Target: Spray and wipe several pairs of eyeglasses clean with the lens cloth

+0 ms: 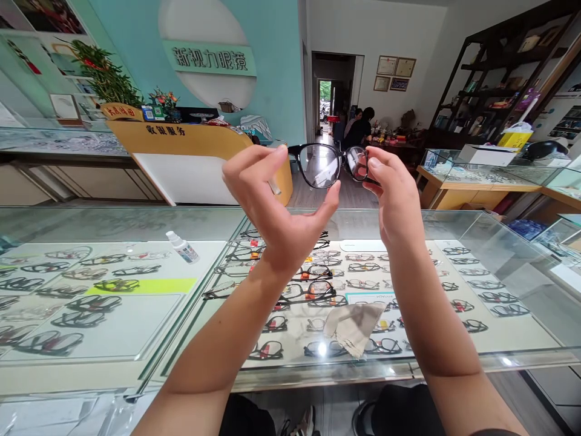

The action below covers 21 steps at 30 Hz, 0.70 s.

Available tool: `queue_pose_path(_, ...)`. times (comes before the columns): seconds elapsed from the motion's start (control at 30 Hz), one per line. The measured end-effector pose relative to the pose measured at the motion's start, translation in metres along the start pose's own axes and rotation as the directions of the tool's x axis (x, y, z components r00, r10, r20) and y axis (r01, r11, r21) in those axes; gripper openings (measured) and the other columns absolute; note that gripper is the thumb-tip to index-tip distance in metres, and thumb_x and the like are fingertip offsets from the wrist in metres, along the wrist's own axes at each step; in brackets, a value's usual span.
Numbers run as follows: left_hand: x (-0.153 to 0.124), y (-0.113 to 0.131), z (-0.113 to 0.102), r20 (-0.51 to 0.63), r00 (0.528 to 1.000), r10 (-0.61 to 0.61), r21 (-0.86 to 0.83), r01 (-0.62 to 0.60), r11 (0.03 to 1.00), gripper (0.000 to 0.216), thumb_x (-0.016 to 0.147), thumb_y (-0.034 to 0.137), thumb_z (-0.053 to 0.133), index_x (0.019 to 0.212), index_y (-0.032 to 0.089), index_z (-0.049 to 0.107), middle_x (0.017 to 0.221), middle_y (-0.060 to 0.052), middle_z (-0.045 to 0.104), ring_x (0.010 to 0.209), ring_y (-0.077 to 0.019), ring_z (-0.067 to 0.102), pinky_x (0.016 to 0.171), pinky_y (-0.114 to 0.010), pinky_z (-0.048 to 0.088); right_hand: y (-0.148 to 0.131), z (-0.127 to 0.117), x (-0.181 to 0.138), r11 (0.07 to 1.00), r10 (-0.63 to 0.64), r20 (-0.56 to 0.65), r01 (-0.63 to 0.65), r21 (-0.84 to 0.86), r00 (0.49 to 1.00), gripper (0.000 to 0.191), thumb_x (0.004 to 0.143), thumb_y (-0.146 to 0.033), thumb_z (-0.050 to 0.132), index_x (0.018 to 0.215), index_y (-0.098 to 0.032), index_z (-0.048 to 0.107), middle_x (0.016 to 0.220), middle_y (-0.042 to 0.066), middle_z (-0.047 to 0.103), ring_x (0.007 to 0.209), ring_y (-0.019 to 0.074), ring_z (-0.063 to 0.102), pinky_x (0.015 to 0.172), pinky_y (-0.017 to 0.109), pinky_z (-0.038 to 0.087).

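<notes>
A pair of black-framed eyeglasses [320, 166] is held up in front of me, above the far edge of the glass display case. My left hand [281, 194] pinches its left side near the hinge, with the thumb close under the left lens. At the other end, the fingers of my right hand [393, 184] grip the rim and temple by the right lens. Below my hands, a beige cleaning cloth [356, 327] lies crumpled on the glass top. A small white spray bottle [182, 247] rests on the glass to the left.
Rows of eyeglasses [313, 274] fill the display case [345, 375] before me. Beyond stands a yellow and white service counter [190, 163] with a green plant [104, 72]. Another case [481, 172] and dark shelves [490, 79] are at right. Two people [361, 127] sit by the doorway.
</notes>
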<state>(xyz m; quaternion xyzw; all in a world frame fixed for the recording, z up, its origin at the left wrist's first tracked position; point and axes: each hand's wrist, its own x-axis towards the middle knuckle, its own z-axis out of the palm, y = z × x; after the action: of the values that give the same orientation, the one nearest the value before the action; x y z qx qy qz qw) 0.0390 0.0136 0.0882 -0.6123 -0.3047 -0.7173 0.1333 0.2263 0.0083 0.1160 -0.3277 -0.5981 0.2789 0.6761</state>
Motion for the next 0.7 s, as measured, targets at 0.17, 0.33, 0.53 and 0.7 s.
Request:
queue_pose_path(0.17,0.005,0.008,-0.004,-0.042,0.999,-0.003,0.076,0.006,0.997,0.076,0.083,0.051,0.087,0.146,0.034,0.048,0.151,-0.013,0.053,0.153,-0.041,0.043,0.115,-0.063,0.05,0.0,-0.001,-0.002,0.999,-0.023,-0.012,0.023,-0.037,1.0,0.033,0.1,-0.048,0.064,0.128,-0.032,0.071,0.138,0.006,0.075,0.138,0.027,0.069,0.117,0.053,0.056)
queue_pose_path(0.33,0.015,-0.002,-0.005,0.007,1.0,-0.021,0.054,0.02,0.998,0.08,0.082,0.058,0.085,0.149,0.038,0.046,0.158,-0.01,0.051,0.152,-0.0398,0.049,0.107,-0.058,0.056,0.006,0.0,-0.005,0.968,-0.227,-0.078,0.216,-0.128,0.971,0.04,0.102,-0.052,0.061,0.138,-0.034,0.068,0.144,0.006,0.07,0.144,0.0296,0.063,0.121,0.054,0.055)
queue_pose_path(0.53,0.022,-0.035,0.002,0.047,0.999,0.001,-0.098,0.003,0.995,0.078,0.086,0.07,0.08,0.15,0.043,0.044,0.159,-0.008,0.053,0.148,-0.0367,0.057,0.102,-0.056,0.06,0.001,0.01,-0.016,0.91,-0.375,-0.16,0.33,-0.253,0.913,0.041,0.108,-0.054,0.051,0.141,-0.038,0.07,0.148,0.004,0.068,0.151,0.0331,0.059,0.121,0.058,0.055)
queue_pose_path(0.7,0.023,-0.055,0.007,0.074,0.996,-0.057,-0.167,0.069,0.984,0.089,0.077,0.08,0.084,0.151,0.047,0.047,0.156,-0.008,0.057,0.146,-0.039,0.06,0.099,-0.058,0.062,-0.002,0.016,-0.022,0.904,-0.383,-0.131,0.341,-0.258,0.914,0.045,0.108,-0.053,0.051,0.149,-0.04,0.067,0.152,0.006,0.064,0.153,0.0361,0.056,0.121,0.064,0.053)
